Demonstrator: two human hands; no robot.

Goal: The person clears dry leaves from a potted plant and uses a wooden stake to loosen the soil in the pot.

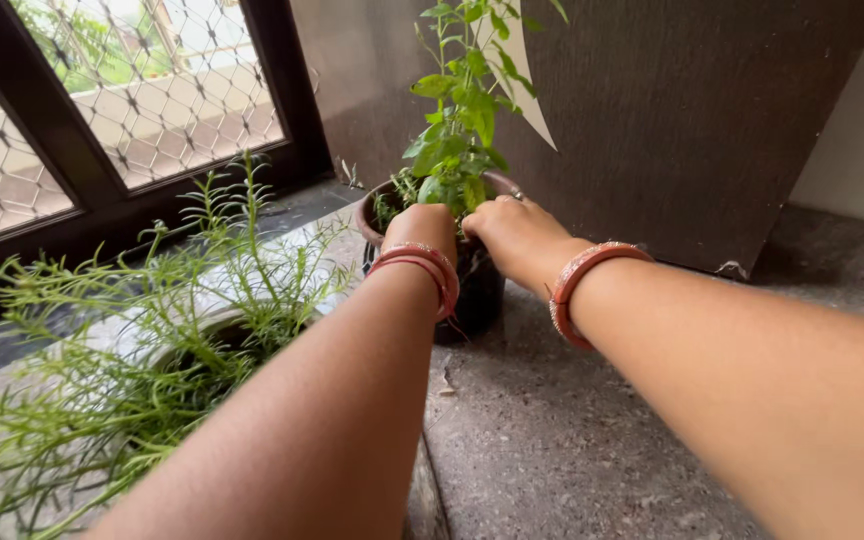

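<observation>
A dark round pot (479, 290) stands on the grey stone ledge (572, 440) and holds a leafy green plant (457, 130). My left hand (422, 225) reaches over the near rim into the pot, fingers curled down towards the soil and hidden by the back of the hand. My right hand (517, 232) rests on the rim beside it, fingers bent into the pot at the base of the stem. Both wrists wear red-orange bangles. Whether either hand grips something in the pot is hidden.
A feathery, thin-leaved plant (142, 340) in a second pot fills the left foreground next to my left arm. A dark-framed window with mesh (132, 90) runs along the far left. A dark brown panel (682, 120) stands right behind the pot.
</observation>
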